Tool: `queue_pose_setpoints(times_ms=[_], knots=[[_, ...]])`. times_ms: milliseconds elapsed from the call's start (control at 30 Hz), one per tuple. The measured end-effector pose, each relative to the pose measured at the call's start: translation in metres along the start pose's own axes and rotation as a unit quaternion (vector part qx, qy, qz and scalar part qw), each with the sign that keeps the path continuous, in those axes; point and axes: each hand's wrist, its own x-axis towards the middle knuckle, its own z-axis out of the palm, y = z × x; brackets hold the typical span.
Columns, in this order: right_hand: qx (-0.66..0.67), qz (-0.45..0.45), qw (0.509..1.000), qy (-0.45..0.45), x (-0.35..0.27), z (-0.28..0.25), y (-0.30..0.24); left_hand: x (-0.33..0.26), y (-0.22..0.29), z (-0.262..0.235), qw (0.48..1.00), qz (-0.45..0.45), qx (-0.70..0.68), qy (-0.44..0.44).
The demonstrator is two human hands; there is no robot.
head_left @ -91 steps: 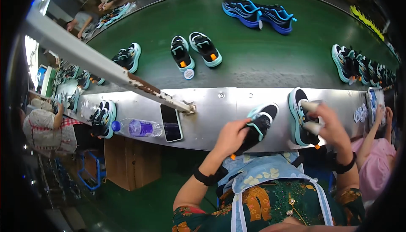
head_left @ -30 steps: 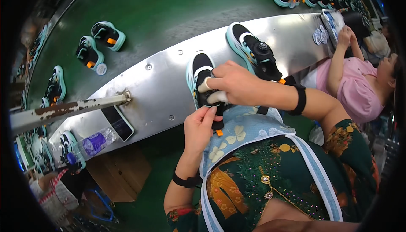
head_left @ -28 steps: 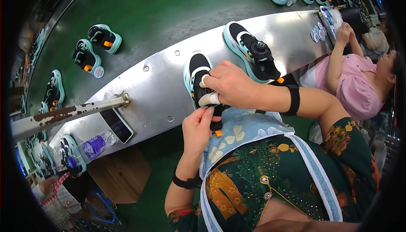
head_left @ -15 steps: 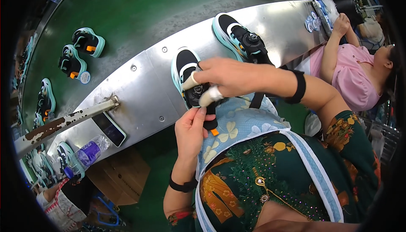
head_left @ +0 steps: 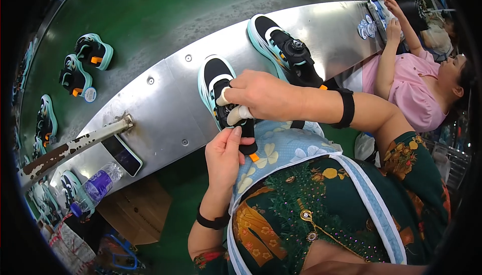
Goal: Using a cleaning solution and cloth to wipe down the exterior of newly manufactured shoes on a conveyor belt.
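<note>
A black and white sneaker with a pale teal sole (head_left: 217, 68) lies on the metal bench edge, toe pointing away from me. My right hand (head_left: 256, 94) reaches across it from the right. Its thumb and forefinger, in pale finger covers, close around the round black dial on the sneaker's upper, which they partly hide. At the heel end, my left hand (head_left: 223, 157) pinches the sneaker's collar between thumb and fingers, beside an orange pull tab (head_left: 254, 157). Just to the right rests a matching sneaker (head_left: 266, 26), its dial (head_left: 297, 44) in plain sight.
Several sneakers stand on the green surface (head_left: 150, 24) beyond the bench. A chipped metal bar (head_left: 75, 147) crosses at left, near a phone (head_left: 123, 155) and a plastic bottle (head_left: 98, 187). A cardboard box (head_left: 135, 212) sits below. At right, a person in pink (head_left: 406, 87) works beside round labels (head_left: 366, 27).
The whole view has shifted slightly, moving the scene left. My right fingers have shifted a little around the dial, while my left hand keeps its pinch. The co-worker's hands have moved apart.
</note>
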Motion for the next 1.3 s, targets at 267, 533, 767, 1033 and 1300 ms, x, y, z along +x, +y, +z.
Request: queue_pose_setpoints(times_ms=[267,533,767,1033,1300], knots=[[0.147,0.000,0.985,-0.095,0.008,-0.020,0.011,0.002,0.002,0.002,1.000,-0.010,-0.005,-0.015],[0.068,0.115,0.984,0.117,-0.004,0.016,-0.008,0.007,-0.004,0.012,0.999,0.026,-0.025,-0.018],[0.088,0.095,0.992,0.013,-0.002,-0.016,-0.002,0.007,-0.001,0.013,1.000,0.024,-0.019,-0.006],[0.228,0.307,0.897,0.221,-0.101,-0.120,0.090,-0.012,-0.007,0.009,0.785,0.409,0.465,0.017],[0.224,0.324,0.900,0.185,-0.100,0.013,0.044,0.025,0.016,0.065,0.675,0.453,0.582,-0.011]])
